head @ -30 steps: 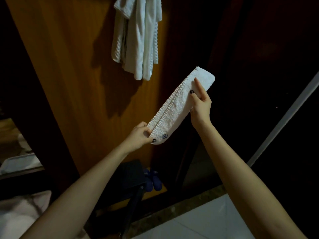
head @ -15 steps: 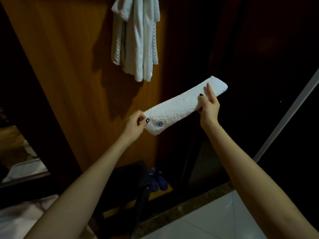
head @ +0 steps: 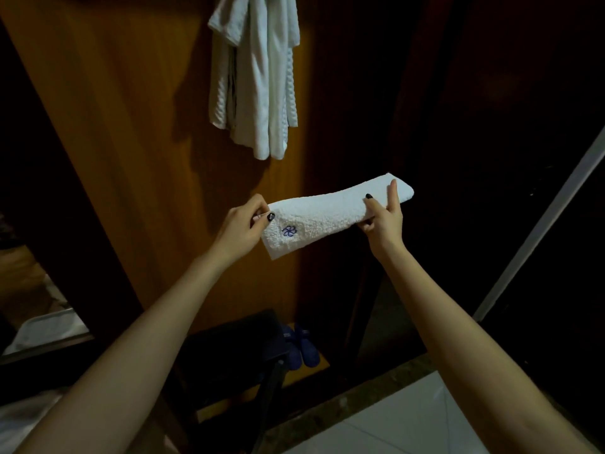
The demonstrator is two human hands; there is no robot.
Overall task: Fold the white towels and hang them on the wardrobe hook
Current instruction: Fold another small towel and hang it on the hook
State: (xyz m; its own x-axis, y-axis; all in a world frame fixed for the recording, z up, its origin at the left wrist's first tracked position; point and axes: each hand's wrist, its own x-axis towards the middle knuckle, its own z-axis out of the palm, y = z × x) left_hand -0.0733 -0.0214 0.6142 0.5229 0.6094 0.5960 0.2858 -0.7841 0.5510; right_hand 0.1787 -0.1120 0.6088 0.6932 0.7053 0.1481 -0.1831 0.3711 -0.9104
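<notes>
A folded white towel (head: 330, 214) is held level in mid-air: the left hand (head: 242, 227) pinches its embroidered end and the right hand (head: 383, 221) grips near the other. Folding looks done. Next, lift it toward 12 o'clock, where hung towels (head: 258, 77) drape against the wardrobe (head: 131, 142).

Both bare arms reach up and forward from the near corners, forearms converging toward the middle. The left hand (head: 244, 224) pinches the left end of a folded towel (head: 327, 211), thumb on its near face, fingers curled behind. The right hand (head: 383, 221) grips it near the right end, thumb in front, one finger straight and pointing up
</notes>
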